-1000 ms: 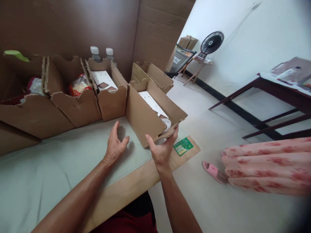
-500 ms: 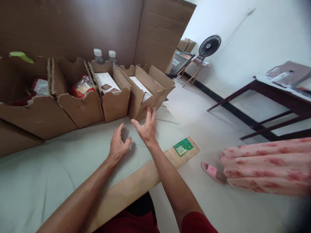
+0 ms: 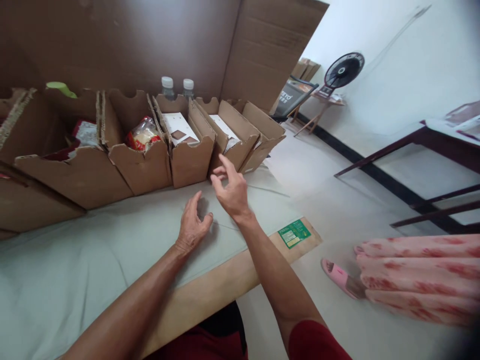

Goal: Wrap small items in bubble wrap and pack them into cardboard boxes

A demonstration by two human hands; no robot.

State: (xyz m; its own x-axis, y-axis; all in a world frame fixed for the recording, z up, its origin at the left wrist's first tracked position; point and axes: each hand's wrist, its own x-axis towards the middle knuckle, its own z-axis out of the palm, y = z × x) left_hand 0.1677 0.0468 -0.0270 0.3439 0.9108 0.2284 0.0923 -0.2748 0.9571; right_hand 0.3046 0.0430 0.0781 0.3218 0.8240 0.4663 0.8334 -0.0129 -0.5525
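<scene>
My left hand (image 3: 193,226) rests on the grey-covered table (image 3: 93,260), fingers loosely curled, holding nothing. My right hand (image 3: 231,189) hovers just in front of a narrow cardboard box (image 3: 232,145) that holds white sheets; the fingers are spread and empty, a little short of the box's front wall. That box stands in a row with other open cardboard boxes: one (image 3: 187,150) with a white card in it, one (image 3: 140,160) with a packet of food.
Two capped bottles (image 3: 176,87) stand behind the boxes against a tall cardboard wall. A green label (image 3: 294,233) lies at the table's right corner. On the right, another person's patterned clothing (image 3: 420,275) and pink slipper (image 3: 337,275), a dark table (image 3: 431,145), a fan (image 3: 343,70).
A second ago my right hand held the narrow box at the table's front; the box now stands back in the row, released. My right hand has drawn back slightly. The view shifted left.
</scene>
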